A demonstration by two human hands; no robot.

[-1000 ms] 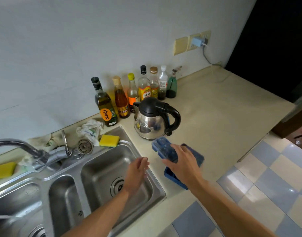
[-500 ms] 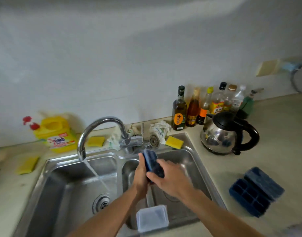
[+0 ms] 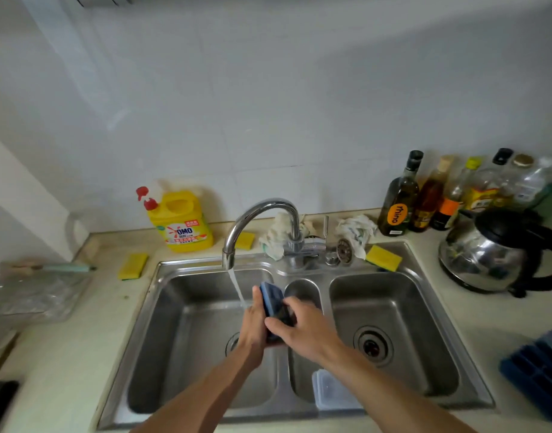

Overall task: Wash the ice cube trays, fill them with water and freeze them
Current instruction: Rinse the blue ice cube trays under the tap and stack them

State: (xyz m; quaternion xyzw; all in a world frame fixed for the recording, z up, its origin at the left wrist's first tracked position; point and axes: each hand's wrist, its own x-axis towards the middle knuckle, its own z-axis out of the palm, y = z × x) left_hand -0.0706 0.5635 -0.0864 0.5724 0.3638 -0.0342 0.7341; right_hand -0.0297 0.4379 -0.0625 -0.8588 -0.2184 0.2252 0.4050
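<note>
A blue ice cube tray (image 3: pixel 273 300) stands on edge between my two hands over the double sink (image 3: pixel 440 279), just right of the water stream (image 3: pixel 237 287) running from the chrome faucet (image 3: pixel 262 214). My left hand (image 3: pixel 254 326) holds its left side and my right hand (image 3: pixel 302 331) grips it from the right with curled fingers. Another blue ice cube tray (image 3: pixel 538 373) lies on the counter at the right edge. A clear plastic lid (image 3: pixel 332 390) leans at the sink's front.
A steel kettle (image 3: pixel 493 254) stands right of the sink. Several bottles (image 3: pixel 399 198) line the wall. A yellow detergent jug (image 3: pixel 181 223), yellow sponges (image 3: pixel 383 258) and crumpled cloths (image 3: pixel 355 231) sit behind the basins. A plastic bag (image 3: pixel 37 295) lies far left.
My right hand lifted the blue tray from the counter, my left hand joined it, and both carried it left beside the running water. The view swung left toward the sink.
</note>
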